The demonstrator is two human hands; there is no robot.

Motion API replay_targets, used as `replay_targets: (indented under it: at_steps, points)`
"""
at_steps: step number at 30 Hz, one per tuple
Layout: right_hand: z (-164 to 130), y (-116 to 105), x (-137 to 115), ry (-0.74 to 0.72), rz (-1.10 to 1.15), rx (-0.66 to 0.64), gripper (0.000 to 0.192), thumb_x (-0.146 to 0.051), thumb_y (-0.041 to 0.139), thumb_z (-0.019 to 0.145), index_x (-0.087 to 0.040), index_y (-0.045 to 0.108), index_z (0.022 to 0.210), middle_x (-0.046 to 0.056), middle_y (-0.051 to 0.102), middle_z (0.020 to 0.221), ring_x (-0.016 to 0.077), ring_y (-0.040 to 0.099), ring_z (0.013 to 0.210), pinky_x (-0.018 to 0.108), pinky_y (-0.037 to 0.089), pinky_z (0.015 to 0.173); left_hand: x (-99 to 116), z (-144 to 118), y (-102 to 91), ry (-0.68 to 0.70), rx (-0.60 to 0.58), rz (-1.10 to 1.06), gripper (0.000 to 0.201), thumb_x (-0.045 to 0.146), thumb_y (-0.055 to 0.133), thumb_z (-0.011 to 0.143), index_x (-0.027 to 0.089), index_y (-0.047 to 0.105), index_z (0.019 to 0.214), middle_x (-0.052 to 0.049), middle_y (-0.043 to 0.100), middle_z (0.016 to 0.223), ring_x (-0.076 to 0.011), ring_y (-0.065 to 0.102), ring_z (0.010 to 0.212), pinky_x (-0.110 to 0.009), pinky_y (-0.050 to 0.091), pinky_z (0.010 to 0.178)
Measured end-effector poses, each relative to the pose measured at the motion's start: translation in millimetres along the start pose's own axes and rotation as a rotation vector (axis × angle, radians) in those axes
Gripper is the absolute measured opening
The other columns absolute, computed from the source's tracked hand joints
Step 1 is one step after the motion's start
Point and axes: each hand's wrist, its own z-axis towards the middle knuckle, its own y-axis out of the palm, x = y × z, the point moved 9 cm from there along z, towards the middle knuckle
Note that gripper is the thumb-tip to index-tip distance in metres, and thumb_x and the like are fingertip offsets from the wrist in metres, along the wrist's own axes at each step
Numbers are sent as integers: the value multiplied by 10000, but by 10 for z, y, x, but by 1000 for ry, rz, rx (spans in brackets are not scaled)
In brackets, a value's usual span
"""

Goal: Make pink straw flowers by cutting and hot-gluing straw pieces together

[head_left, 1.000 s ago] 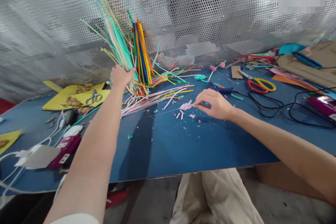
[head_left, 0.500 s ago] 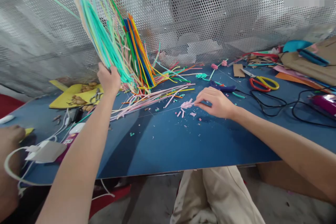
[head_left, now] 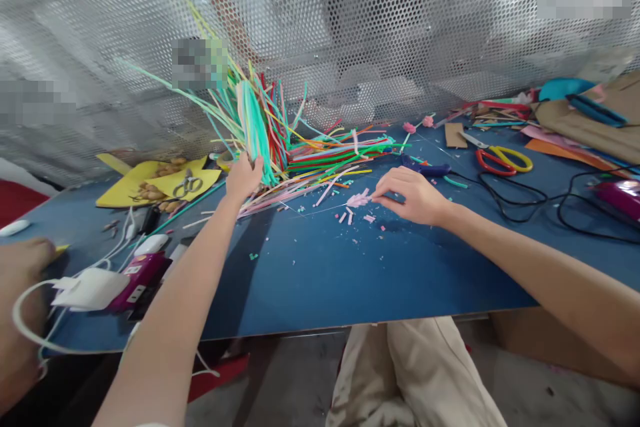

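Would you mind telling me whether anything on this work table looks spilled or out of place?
Yes. Small pink and teal offcuts lie scattered on the blue table beside the right hand, and the coloured strips fan out loosely where the left hand grips a bundle of them.

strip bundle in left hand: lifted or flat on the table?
Lifted and tilted. The left hand grips the strip bundle at its lower end; the strips fan up leftward above the blue table.
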Motion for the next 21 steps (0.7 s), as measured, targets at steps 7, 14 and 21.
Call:
replay_targets:
  at_steps: [7, 14, 21]
  points:
    - [-6, 15, 9, 5, 1, -12, 101, -266, 613, 980, -202, 679, 938, 37, 730, 926, 176, 656, 879, 348, 458, 785, 45, -71, -170, -25, 222, -130, 522, 634, 415, 961, 234, 562, 1263, -177, 537, 1360, -346, 525, 1298, -478, 443, 1069]
    - [0, 16, 3, 3, 0, -16, 108, -267, 610, 983, -196, 680, 940, 44, 729, 929, 179, 654, 882, 349, 456, 789, -300, -31, -331, -255, 435, -286, 436, 489, 434, 1005, 161, 460, 1291, -203, 439, 1393, -371, 424, 1363, -559, 335, 1119]
    - [0, 42, -1, -18, 5, -5, 92, -259, 621, 976, -198, 680, 941, 47, 727, 915, 184, 653, 869, 352, 465, 784, 791, -220, -341, 457, 343, -144, 279, 391, 474, 1009, 173, 600, 1128, -96, 612, 1184, -259, 513, 1222, -441, 340, 1118]
